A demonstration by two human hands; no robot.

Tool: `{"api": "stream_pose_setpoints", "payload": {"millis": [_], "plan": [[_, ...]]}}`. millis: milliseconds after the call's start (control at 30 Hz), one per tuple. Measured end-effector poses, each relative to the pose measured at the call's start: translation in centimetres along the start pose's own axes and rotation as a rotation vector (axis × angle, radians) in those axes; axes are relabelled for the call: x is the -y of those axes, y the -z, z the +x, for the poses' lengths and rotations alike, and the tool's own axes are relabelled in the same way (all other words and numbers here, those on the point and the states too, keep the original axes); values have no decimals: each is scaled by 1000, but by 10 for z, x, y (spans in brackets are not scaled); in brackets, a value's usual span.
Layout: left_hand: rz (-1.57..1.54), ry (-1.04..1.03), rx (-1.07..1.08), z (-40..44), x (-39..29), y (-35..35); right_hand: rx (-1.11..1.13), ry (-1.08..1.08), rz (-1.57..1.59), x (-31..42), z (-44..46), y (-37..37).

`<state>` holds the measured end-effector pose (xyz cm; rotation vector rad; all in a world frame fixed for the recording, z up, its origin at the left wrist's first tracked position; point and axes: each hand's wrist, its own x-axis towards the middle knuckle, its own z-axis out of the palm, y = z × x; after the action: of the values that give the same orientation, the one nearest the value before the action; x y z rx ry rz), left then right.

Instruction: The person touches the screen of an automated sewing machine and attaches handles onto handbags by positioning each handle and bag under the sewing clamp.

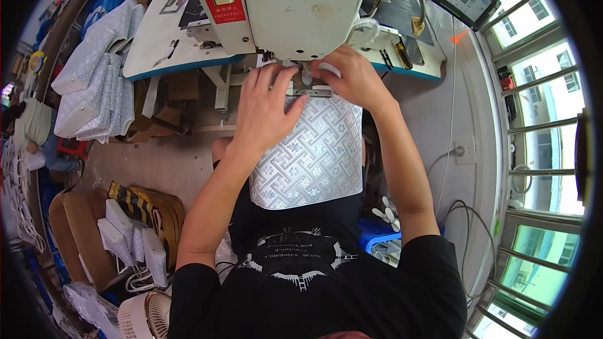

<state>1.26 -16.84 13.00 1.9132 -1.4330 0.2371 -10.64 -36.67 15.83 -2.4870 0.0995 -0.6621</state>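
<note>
A silver-grey patterned bag (308,150) hangs over my lap, its upper end under the head of a white sewing machine (304,12). My left hand (267,100) lies at the left of the bag's upper edge, fingers spread and thumb out, near a metal plate (311,93) below the needle area. My right hand (353,78) is at the right of the same spot, with its fingers curled in around a white curved strip (330,69). The fingertips and machine head partly hide the stitching point.
Stacked patterned bags (94,88) stand left of the machine table (151,50). Scissors (166,53) and a screwdriver (403,55) lie on it. A cardboard box (75,232), more bag pieces (129,232) and a fan (141,314) are lower left. A blue bin (377,232) sits at my right.
</note>
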Motion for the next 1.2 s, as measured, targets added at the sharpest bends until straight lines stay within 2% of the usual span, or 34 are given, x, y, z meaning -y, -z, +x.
{"api": "stream_pose_setpoints", "payload": {"millis": [67,233,333,633,767,867,900,1033,1133,1200], "plan": [[3,-4,-3,1,1,0,85,136,-143,-3,-2,1],[50,-72,71,2,1,2,61,101,-64,-2,-1,2],[88,-66,71,0,0,3,-55,-81,-37,7,3,0],[103,-47,105,5,-2,-4,31,-247,-94,-12,10,-1],[114,-42,121,6,-2,-5,33,-344,-272,-4,6,-6],[104,-31,135,7,-2,-4,-184,-48,-173,-4,2,-14],[102,-23,148,7,-3,-3,-183,-51,-171,-7,1,-15],[103,-23,168,8,-4,-3,-31,-39,15,-28,4,-7],[112,-46,155,8,-3,-2,38,157,80,-36,13,1],[115,-55,139,7,-2,-3,77,159,49,-41,15,5]]}}
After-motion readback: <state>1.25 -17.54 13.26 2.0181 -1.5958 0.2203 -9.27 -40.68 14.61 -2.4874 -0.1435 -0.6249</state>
